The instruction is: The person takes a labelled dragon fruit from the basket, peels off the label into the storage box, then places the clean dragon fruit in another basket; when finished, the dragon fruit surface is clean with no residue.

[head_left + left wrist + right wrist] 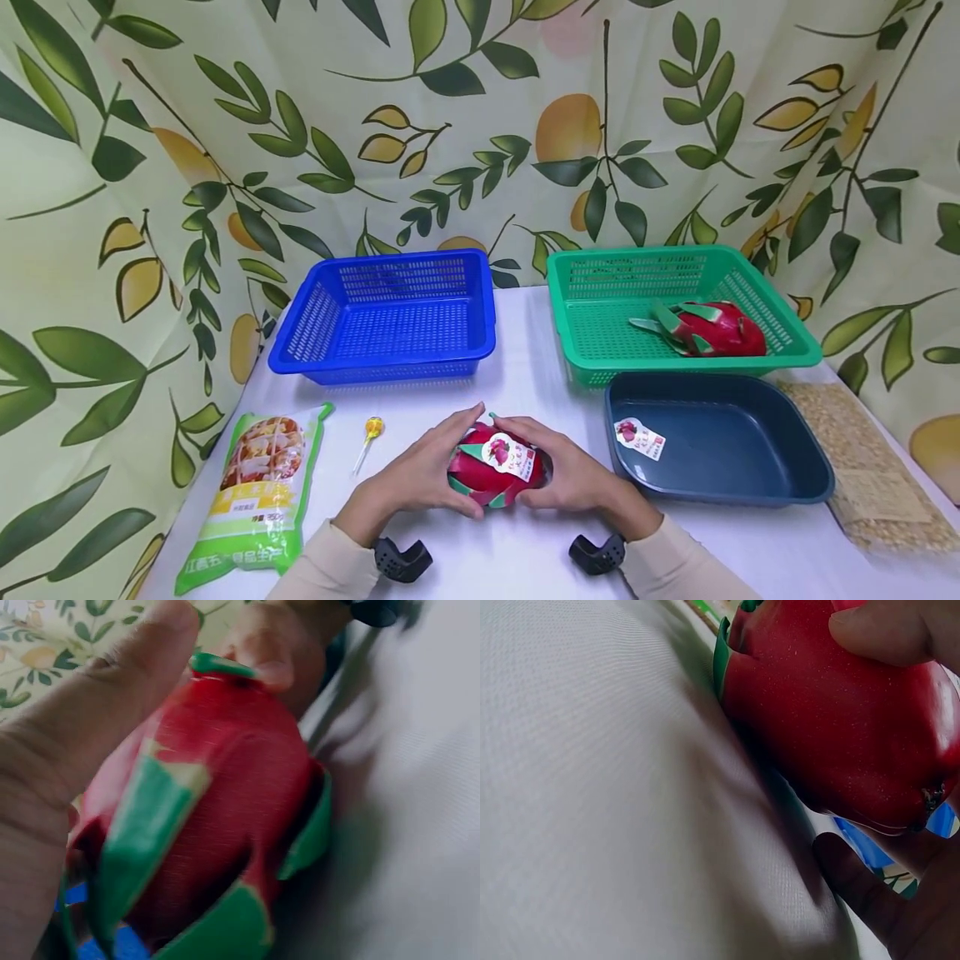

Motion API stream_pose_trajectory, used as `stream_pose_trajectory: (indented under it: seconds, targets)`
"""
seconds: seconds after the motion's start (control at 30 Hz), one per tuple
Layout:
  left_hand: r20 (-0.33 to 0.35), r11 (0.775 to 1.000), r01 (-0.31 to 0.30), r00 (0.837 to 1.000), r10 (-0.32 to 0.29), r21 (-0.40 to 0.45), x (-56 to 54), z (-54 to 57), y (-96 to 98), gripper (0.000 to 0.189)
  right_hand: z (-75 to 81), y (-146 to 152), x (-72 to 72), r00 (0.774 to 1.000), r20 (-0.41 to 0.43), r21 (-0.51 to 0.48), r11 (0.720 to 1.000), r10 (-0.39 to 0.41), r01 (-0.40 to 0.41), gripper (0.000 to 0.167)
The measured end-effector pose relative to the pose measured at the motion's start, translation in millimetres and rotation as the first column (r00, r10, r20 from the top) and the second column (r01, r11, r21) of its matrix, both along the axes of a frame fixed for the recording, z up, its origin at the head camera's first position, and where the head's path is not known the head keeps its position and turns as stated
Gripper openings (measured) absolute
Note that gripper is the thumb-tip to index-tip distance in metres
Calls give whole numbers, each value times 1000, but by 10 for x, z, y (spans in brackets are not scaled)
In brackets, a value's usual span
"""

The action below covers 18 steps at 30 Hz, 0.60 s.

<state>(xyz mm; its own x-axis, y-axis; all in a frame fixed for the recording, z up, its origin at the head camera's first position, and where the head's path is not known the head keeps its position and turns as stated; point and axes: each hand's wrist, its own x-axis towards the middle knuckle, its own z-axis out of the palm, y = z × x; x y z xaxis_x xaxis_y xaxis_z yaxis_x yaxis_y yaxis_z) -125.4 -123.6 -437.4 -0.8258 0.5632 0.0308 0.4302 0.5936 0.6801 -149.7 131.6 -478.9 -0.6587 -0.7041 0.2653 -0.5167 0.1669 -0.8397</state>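
Observation:
A red dragon fruit [487, 481] with green scales and a white sticker [510, 454] is held between both hands, just over the white table. My left hand [423, 471] grips it from the left, thumb at the near side and fingers at the far side. From the other side my right hand [570, 473] grips the fruit's right end. In the left wrist view, the dragon fruit [217, 787] shows its scales beside the left thumb. Its smooth red skin [832, 720] fills the upper right of the right wrist view, with the right thumb [889, 634] on it.
A blue basket [382, 367] stands back left, a green basket [592, 362] back right with another dragon fruit [727, 331] inside. A dark blue basin [720, 492] bears a similar sticker. At left lie a green food bag [251, 500] and a lollipop [372, 429]; a grain bag [877, 475] lies far right.

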Motion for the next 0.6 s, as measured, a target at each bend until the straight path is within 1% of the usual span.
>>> stream_pose_trajectory:
  seconds: [0.1, 0.2, 0.3, 0.43, 0.53, 0.6]
  targets:
    - [-13, 1000, 8, 1000, -8, -21, -25, -48, 28, 116, 14, -3, 17, 1000, -3, 13, 1000, -6, 6, 90]
    - [-9, 999, -18, 1000, 18, -35, -36, -89, 20, 113, 30, -30, 27, 1000, -8, 30, 999, -11, 12, 90]
    - [-10, 999, -35, 999, 35, -18, -51, -132, 15, 106, 45, -42, 40, 1000, -12, 44, 999, -21, 22, 90]
    - [-57, 999, -34, 998, 35, 21, -74, -176, 9, 98, 88, -47, 81, 999, -17, 71, 997, -43, 44, 93]
    - [-85, 999, -33, 996, 36, 29, -76, -192, 0, 97, 170, -61, 141, 998, -12, 104, 993, -63, 64, 95]
    - [-91, 999, -34, 995, 36, 28, -72, -200, -5, 96, 256, -73, 182, 997, -18, 125, 989, -79, 81, 95]
